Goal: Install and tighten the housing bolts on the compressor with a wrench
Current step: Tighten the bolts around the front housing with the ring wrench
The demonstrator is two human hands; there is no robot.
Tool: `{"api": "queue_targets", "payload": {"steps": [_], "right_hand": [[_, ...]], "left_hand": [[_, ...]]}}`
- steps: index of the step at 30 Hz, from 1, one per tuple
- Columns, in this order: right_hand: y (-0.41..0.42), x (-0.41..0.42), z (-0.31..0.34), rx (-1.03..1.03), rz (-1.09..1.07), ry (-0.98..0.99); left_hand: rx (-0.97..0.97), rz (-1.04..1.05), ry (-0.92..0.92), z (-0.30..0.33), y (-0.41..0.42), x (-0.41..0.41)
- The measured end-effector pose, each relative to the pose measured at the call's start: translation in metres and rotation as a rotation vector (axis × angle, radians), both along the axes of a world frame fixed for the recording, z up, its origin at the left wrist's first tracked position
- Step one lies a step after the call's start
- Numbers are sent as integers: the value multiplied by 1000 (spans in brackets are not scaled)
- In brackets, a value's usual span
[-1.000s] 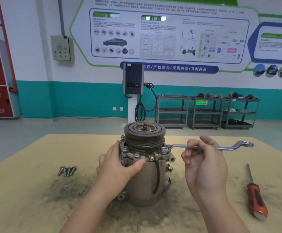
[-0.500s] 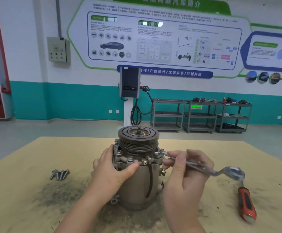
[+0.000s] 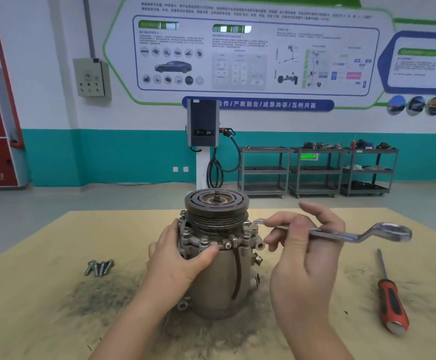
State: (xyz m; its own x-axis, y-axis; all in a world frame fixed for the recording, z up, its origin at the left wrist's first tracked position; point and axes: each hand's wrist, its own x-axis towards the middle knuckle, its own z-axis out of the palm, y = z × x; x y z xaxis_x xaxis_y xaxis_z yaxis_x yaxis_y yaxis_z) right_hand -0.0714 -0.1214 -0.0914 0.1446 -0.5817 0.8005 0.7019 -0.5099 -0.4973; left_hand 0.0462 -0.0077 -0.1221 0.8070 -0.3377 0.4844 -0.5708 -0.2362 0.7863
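Table: compressor, wrench on bolt.

wrench shaft — partly hidden by right hand | posters — text blurred

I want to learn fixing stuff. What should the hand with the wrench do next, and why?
Probably swing the wrench handle round another stroke. Its ring end sits at a bolt on the compressor rim, the right hand holds the shaft, and the left hand steadies the body. Spare bolts wait on the table.
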Motion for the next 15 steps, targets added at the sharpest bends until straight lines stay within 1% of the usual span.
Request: {"api": "queue_targets", "payload": {"steps": [2, 5, 8, 10, 12, 13, 15], "right_hand": [[-11, 0, 4, 187, 90, 6], [-27, 1, 5, 392, 322, 22], [-37, 3, 7, 529, 510, 45], [-43, 3, 9, 569, 569, 65], [-42, 4, 9, 560, 554, 58], [-37, 5, 7, 525, 499, 41], [-22, 6, -2, 377, 285, -11]], "left_hand": [[4, -4, 9, 0, 1, 0], [10, -4, 6, 0, 1, 1], [7, -16, 13, 1, 1, 0], [8, -21, 23, 2, 1, 0], [16, -22, 29, 1, 1, 1], [20, -23, 27, 0, 1, 1], [21, -19, 28, -1, 1, 2]]}}
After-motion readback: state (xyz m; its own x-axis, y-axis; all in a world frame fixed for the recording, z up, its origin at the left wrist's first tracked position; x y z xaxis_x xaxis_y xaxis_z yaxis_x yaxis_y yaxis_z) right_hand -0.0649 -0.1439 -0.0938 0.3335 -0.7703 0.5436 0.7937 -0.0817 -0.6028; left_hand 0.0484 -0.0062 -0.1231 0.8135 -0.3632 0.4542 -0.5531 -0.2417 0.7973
